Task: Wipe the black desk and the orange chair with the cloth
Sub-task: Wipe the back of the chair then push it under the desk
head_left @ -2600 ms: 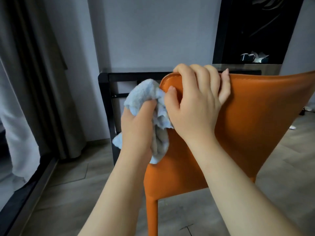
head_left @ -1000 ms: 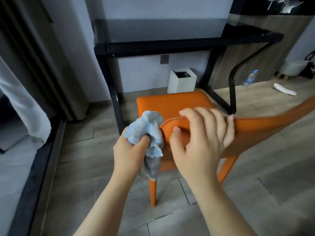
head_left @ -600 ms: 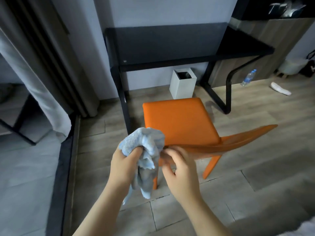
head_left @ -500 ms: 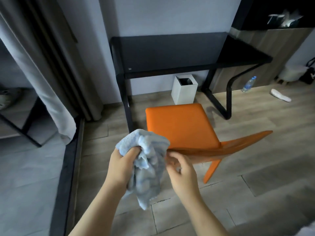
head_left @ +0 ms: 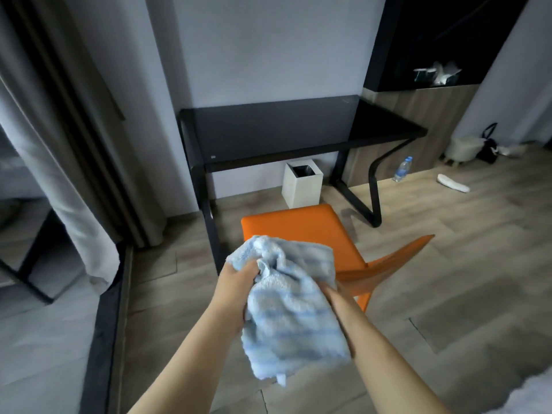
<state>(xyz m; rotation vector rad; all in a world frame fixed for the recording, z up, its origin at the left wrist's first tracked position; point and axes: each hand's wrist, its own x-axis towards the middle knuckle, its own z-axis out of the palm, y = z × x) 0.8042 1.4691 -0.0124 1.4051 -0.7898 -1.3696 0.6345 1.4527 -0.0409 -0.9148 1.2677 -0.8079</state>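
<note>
A light blue striped cloth [head_left: 289, 309] hangs spread between my two hands, in front of me and above the floor. My left hand [head_left: 236, 288] grips its bunched upper left part. My right hand [head_left: 337, 300] holds its right side, with the fingers hidden behind the fabric. Just beyond the cloth stands the orange chair [head_left: 295, 228], its seat facing the desk and its backrest [head_left: 397, 258] seen edge-on to the right. The black desk [head_left: 268, 130] stands against the wall behind the chair. Neither hand touches the chair.
A white waste bin [head_left: 301, 186] sits under the desk. A water bottle [head_left: 401, 170] and a white slipper [head_left: 452, 183] lie on the wooden floor at the right, near a small stool [head_left: 464, 147]. Curtains [head_left: 59, 174] and a window track run along the left.
My right hand has left the chair's backrest and taken the cloth's right side. The cloth has gone from bunched to spread out. My view has risen and pulled back from the chair.
</note>
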